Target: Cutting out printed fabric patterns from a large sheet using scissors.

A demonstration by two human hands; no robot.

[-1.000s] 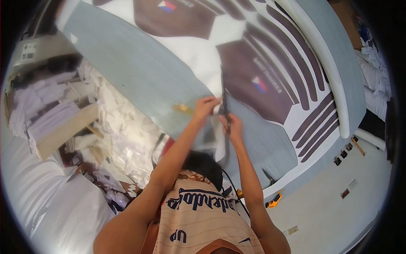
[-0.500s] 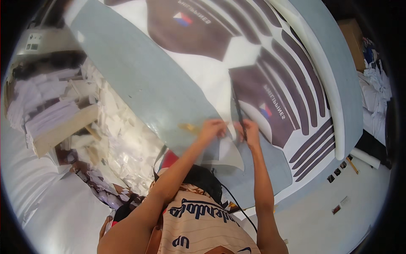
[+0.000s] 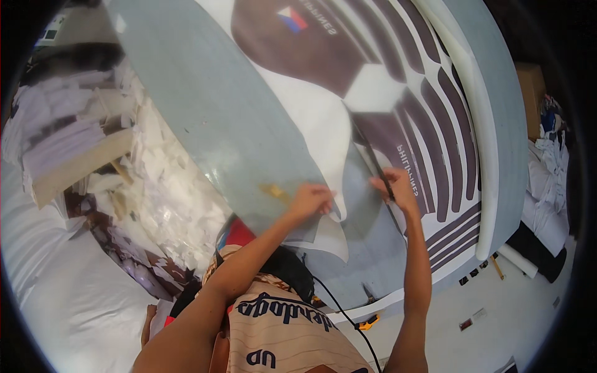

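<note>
My left hand (image 3: 311,199), its fingers curled, pinches the edge of a loose white sheet strip (image 3: 334,152) that curves down over the grey table top (image 3: 205,130). My right hand (image 3: 398,186), right of it, grips a long dark tool (image 3: 382,174), apparently scissors, pointing up along the cut edge of a large printed white sheet. The sheet carries dark maroon panels (image 3: 280,46) with pale lettering and small flag emblems, plus long curved maroon strips (image 3: 451,143). A white offcut (image 3: 329,242) lies below my left hand. A blurred yellow item (image 3: 273,191) is beside it.
A white roll (image 3: 479,155) runs along the table's right side. On the left are heaped white scraps (image 3: 161,174) and stacked sheets on a board (image 3: 81,161). A black cable (image 3: 336,298) hangs by my body. A cardboard box (image 3: 528,99) and bundled fabric (image 3: 544,199) are at the right.
My hands have moved apart, the right one going rightward with the dark tool. The white strip has separated from the maroon panel, exposing grey table between them. The view has shifted too.
</note>
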